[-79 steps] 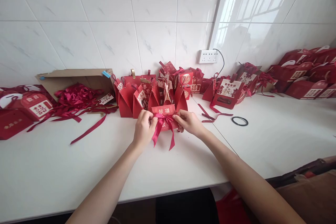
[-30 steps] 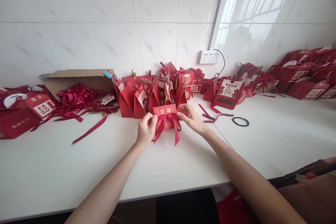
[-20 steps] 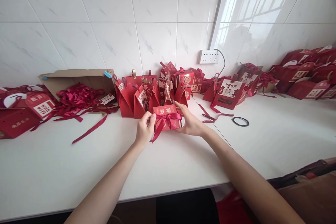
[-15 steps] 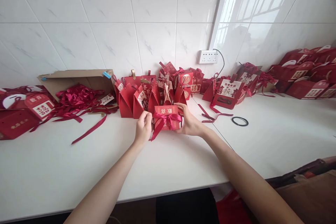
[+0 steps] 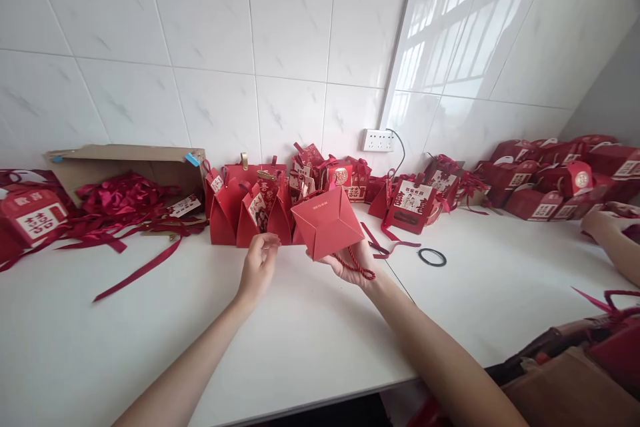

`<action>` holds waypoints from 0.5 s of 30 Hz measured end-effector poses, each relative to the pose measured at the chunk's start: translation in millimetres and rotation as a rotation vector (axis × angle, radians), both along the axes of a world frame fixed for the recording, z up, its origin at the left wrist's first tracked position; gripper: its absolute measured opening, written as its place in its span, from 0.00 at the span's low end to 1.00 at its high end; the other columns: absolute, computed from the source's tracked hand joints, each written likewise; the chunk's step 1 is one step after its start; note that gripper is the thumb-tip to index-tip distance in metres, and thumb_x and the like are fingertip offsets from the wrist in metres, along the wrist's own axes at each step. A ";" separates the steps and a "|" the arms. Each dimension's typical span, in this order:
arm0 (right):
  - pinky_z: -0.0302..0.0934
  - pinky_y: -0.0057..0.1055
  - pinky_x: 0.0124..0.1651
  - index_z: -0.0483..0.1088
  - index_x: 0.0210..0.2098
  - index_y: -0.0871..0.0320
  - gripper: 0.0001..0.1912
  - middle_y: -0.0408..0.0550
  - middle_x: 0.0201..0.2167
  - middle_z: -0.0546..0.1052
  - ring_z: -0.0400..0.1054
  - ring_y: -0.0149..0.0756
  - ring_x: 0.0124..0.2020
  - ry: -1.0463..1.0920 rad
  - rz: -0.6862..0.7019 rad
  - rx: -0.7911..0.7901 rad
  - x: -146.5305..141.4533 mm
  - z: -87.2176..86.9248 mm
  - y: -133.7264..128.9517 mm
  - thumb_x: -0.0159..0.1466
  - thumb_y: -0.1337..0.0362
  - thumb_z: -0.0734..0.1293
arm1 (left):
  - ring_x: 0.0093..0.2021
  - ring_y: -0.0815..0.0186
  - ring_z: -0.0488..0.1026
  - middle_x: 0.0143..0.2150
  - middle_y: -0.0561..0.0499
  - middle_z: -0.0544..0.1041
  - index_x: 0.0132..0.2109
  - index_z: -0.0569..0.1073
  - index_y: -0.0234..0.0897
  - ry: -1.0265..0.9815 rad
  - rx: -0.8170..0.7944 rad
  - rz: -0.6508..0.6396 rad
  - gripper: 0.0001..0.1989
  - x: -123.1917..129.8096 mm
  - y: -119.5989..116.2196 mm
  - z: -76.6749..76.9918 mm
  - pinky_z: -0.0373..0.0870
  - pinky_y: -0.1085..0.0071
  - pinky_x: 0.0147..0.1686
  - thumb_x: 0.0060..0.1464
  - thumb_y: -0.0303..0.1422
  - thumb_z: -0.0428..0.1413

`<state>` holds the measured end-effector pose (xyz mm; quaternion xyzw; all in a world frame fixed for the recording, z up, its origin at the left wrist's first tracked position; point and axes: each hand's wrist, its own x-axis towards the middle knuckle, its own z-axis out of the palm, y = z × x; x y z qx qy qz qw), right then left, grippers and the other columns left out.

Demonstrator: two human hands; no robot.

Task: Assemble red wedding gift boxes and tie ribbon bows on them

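Note:
My right hand holds a small red gift box up over the table, its fingers under and behind it. The box is tilted so a plain folded face with a small line of gold print is towards me. A twisted red cord handle hangs over my palm. To its left, my left hand is apart from the box, fingers loosely bent and nothing seen in them. Behind both hands stands a row of red triangular gift boxes. The ribbon bow is hidden.
A cardboard box of dark red ribbons lies on its side at left, one ribbon trailing out. A black ring lies right of centre. Red boxes are stacked far right, near another person's hand. A power strip is on the wall.
My left hand has let go of the gift box and moved left. My right hand has turned the box, so the bow no longer shows. Another person's hand has come into view at right.

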<state>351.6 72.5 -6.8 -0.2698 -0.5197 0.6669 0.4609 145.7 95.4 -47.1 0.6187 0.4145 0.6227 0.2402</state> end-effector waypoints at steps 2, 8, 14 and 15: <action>0.70 0.40 0.39 0.58 0.52 0.50 0.34 0.51 0.44 0.72 0.70 0.42 0.44 -0.058 -0.021 -0.002 -3.3 1.9 2.2 0.61 0.38 0.41 | 0.39 0.63 0.73 0.36 0.48 0.73 0.36 0.68 0.38 0.047 0.014 0.004 0.07 0.0 -0.1 0.6 0.71 0.65 0.42 0.51 0.34 0.49; 0.59 0.49 0.56 0.58 0.53 0.53 0.36 0.57 0.51 0.63 0.59 0.51 0.55 -0.550 -0.763 0.622 -2.4 8.9 -28.7 0.51 0.41 0.65 | 0.37 0.63 0.72 0.36 0.49 0.70 0.37 0.68 0.39 0.269 0.130 -0.003 0.07 -5.0 0.8 -3.2 0.72 0.64 0.39 0.51 0.35 0.49; 0.59 0.48 0.55 0.53 0.58 0.50 0.38 0.55 0.51 0.57 0.58 0.51 0.55 -0.865 -1.071 0.895 36.3 -13.2 -170.8 0.53 0.47 0.68 | 0.40 0.61 0.70 0.40 0.51 0.70 0.38 0.68 0.43 0.487 0.226 -0.082 0.09 -2.4 -2.1 -5.5 0.69 0.63 0.40 0.54 0.39 0.46; 0.60 0.49 0.54 0.53 0.58 0.50 0.37 0.54 0.51 0.57 0.58 0.52 0.54 -0.887 -1.085 0.881 42.7 -12.5 -200.7 0.54 0.45 0.66 | 0.41 0.60 0.70 0.40 0.50 0.70 0.38 0.68 0.43 0.539 0.244 -0.112 0.09 -0.7 -3.0 -6.0 0.68 0.64 0.41 0.54 0.39 0.46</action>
